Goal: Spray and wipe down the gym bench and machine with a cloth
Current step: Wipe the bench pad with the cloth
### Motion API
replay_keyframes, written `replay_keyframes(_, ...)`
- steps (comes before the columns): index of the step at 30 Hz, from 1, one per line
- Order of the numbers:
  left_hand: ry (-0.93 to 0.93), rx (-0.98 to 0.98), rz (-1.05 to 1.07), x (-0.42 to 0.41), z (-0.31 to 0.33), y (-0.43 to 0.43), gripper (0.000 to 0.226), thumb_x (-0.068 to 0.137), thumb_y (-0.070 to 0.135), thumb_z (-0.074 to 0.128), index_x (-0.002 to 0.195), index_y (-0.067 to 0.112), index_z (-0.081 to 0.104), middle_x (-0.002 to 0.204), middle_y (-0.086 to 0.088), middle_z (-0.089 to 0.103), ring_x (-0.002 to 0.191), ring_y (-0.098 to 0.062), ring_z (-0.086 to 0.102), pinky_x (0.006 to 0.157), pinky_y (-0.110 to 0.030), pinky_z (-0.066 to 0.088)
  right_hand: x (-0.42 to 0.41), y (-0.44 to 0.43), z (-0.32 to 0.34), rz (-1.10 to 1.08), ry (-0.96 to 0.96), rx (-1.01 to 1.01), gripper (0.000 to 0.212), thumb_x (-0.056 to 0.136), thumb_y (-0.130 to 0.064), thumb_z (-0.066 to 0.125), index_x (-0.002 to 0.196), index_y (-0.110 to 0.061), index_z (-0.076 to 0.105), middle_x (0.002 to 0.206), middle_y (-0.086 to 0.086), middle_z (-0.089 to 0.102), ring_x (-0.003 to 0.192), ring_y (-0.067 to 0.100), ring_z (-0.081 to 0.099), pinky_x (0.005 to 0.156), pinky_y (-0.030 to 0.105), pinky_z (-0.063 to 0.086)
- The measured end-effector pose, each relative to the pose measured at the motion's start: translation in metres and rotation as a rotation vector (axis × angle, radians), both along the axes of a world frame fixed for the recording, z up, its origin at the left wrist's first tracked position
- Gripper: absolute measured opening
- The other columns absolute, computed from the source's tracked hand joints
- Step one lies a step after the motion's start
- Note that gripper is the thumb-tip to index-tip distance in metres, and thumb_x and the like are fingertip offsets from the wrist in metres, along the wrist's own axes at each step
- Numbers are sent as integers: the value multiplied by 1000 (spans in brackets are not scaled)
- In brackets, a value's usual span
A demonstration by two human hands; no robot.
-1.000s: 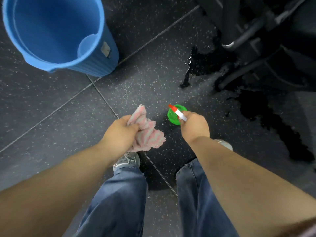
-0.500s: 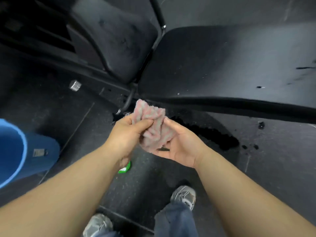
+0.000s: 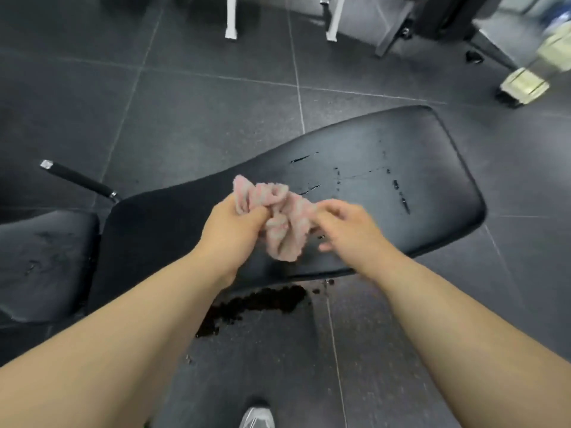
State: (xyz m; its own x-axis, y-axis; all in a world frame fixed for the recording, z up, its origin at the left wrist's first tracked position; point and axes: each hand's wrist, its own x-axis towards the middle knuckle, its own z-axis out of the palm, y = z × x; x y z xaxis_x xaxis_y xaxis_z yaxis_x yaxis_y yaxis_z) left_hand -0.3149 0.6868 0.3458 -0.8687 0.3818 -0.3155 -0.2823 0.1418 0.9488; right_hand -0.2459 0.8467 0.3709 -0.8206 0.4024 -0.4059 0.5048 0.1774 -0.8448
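A crumpled pink and grey cloth [image 3: 279,219] hangs between both hands above the black gym bench pad [image 3: 370,186]. My left hand [image 3: 230,227] grips the cloth's left end in a fist. My right hand [image 3: 346,225] pinches its right side, fingers blurred by motion. Wet streaks and droplets dot the bench pad's right half. A smaller black seat pad [image 3: 46,261] lies at the left, separated from the long pad by a gap. The spray bottle is out of view.
A black handle bar with a chrome tip [image 3: 77,180] sticks out left of the bench. A dark wet puddle [image 3: 256,304] spreads on the tiled floor under the bench's near edge. White frame legs [image 3: 231,17] and other equipment stand at the far edge. My shoe [image 3: 257,418] is at the bottom.
My right hand let go of the green spray bottle on the floor and joined the left on the cloth. My view rose from the floor and blue bucket to the bench top.
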Motion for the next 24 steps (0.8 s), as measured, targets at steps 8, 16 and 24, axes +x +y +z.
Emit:
replay_keyframes(8, 384, -277, -467, 33, -35, 159, 34, 104, 32, 38, 132, 36, 56, 149, 13, 44, 142, -9, 34, 118, -37, 26, 1, 208, -2, -198, -421, 886, 61, 96, -56, 39, 143, -17, 35, 140, 21, 47, 129, 40, 43, 100, 48, 37)
replay_keyframes(16, 703, -490, -406, -35, -63, 237, 76, 89, 48, 32, 157, 20, 13, 164, -9, 4, 150, -22, 2, 122, -37, 5, -3, 224, -4, -408, -249, 587, 49, 103, -50, 23, 116, -21, 60, 125, 13, 61, 109, 33, 52, 92, 41, 38)
replay_keyframes(24, 1127, -367, -796, 6, -65, 225, 57, 102, 41, 21, 156, 26, 16, 164, -2, 12, 152, -21, 8, 120, -44, 11, -6, 231, -8, -611, -193, 519, 44, 103, -34, 33, 78, -9, 58, 102, 18, 66, 93, 34, 54, 79, 39, 40)
